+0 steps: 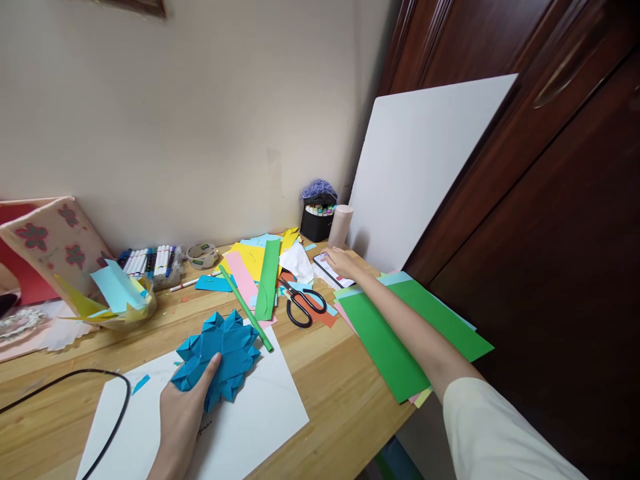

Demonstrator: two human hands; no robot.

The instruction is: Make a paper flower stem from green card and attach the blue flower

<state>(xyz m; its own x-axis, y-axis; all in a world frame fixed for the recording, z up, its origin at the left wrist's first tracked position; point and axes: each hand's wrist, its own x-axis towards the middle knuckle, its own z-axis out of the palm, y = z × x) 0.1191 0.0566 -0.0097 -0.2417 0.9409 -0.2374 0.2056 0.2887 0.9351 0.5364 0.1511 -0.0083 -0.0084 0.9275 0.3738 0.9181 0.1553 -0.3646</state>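
Note:
My left hand [187,403] grips a blue folded-paper flower [227,357] with pointed petals, its thumb lying on top, above a white sheet [270,417]. The fingers under the flower are hidden. My right arm reaches far across the table, and my right hand [341,263] rests with fingers stretched out on a smartphone [327,270] whose screen is lit. Just in front of the phone lie black-handled scissors [306,308]. A rolled green paper stick [250,313] has its near end on the white sheet, close to the flower.
Coloured paper scraps [245,260] cover the table's back. Green sheets [385,340] lie at the right edge beneath my forearm. A marker case [316,223], beige cylinder [341,227], tape roll [202,255] and scrap-filled bowl [133,319] stand behind. A black cable [125,400] crosses the left front.

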